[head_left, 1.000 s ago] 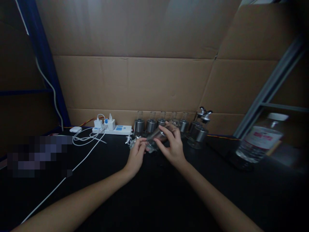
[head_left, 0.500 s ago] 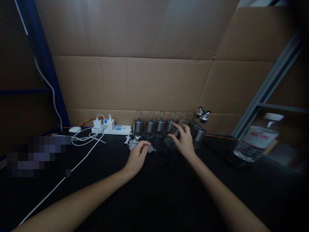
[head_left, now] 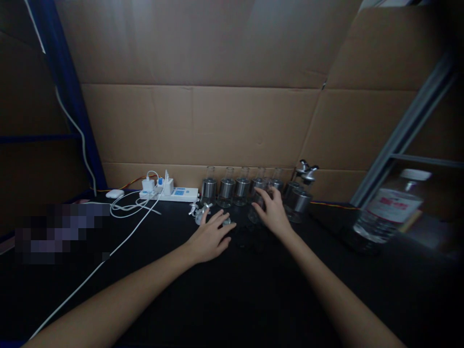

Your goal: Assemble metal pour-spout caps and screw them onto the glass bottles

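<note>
A row of several small glass bottles with metal sleeves (head_left: 226, 187) stands along the cardboard wall at the back of the black table (head_left: 232, 299). My left hand (head_left: 209, 238) lies flat on the table with its fingers spread, next to a few loose metal pourer spouts (head_left: 198, 211). My right hand (head_left: 272, 212) reaches to a glass bottle (head_left: 256, 205) standing in front of the row, with fingers curled around it. Two more bottles with pourer tops (head_left: 299, 193) stand to the right of my right hand.
A white power strip (head_left: 170, 194) with plugged chargers and white cables (head_left: 126, 209) lies at the back left. A large clear plastic water bottle (head_left: 386, 212) stands at the right. A grey metal rack post (head_left: 409, 125) rises behind it. Cardboard sheets line the back.
My right hand carried the glass bottle from the middle and stood it upright near the row. My left hand let go of the small part and spread flat on the table.
</note>
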A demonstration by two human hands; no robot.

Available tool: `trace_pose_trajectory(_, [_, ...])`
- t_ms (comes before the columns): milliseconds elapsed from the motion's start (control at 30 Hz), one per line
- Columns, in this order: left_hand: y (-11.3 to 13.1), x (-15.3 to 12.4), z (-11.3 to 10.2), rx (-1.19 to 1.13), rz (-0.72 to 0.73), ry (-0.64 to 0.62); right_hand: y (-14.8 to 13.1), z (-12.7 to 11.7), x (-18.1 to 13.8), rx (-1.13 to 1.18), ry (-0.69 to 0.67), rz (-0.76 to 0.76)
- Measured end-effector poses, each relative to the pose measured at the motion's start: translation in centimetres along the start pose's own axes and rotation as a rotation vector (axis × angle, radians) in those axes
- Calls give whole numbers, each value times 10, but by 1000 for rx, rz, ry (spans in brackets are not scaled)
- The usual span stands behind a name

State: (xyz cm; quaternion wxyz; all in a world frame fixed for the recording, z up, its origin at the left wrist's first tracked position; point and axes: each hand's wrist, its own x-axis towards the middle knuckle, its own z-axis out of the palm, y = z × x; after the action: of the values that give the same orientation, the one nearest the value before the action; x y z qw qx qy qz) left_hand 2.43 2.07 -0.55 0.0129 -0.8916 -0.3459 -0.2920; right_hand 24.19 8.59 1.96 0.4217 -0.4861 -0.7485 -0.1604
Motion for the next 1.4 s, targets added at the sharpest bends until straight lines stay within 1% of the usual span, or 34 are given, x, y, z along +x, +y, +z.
trace_pose_trajectory(133, [1,1,0,28,-19,11,-22,-18,5,-16,229,31])
trace_pose_trajectory(200, [1,2,-1,39,-29,13,-35,-27,7,16,290,37])
trace_pose_trajectory(233, [1,2,-1,39,-34,15,-41,-30,7,39,299,30])
trace_pose_trajectory(367, [1,2,-1,5,-51,42,-62,-31,5,144,237,-48])
trace_pose_trajectory(533, [1,3,-5,-73,-80,96,-76,-24,-2,208,150,-101])
trace_pose_trajectory(600, [1,4,-7,-163,-130,174,-79,-23,-4,225,136,-108])
trace_pose_trajectory(667, [-1,5,-8,-286,-212,328,-81,-22,-5,244,128,-111])
trace_pose_trajectory(733, [-4,5,-8,-397,-314,506,-83,-21,-6,266,81,-122])
trace_pose_trajectory(800, [-8,5,-7,-472,-408,641,-86,-20,-8,280,-24,-159])
trace_pose_trajectory(867, [-12,5,-5,-514,-470,713,-91,-17,-10,280,-153,-222])
trace_pose_trajectory(933, [-16,5,-4,-532,-510,759,-97,-14,-14,266,-278,-310])
trace_pose_trajectory(1033, [-20,5,0,-533,-553,784,-108,-10,-22,224,-449,-474])
trace_pose_trajectory(1133, [-21,6,4,-571,-533,760,-115,-2,-30,164,-549,-605])
trace_pose_trajectory(1233, [-20,8,8,-659,-488,703,-118,6,-36,120,-587,-675])
trace_pose_trajectory(1400, [-19,10,8,-688,-464,662,-117,9,-36,105,-594,-699])
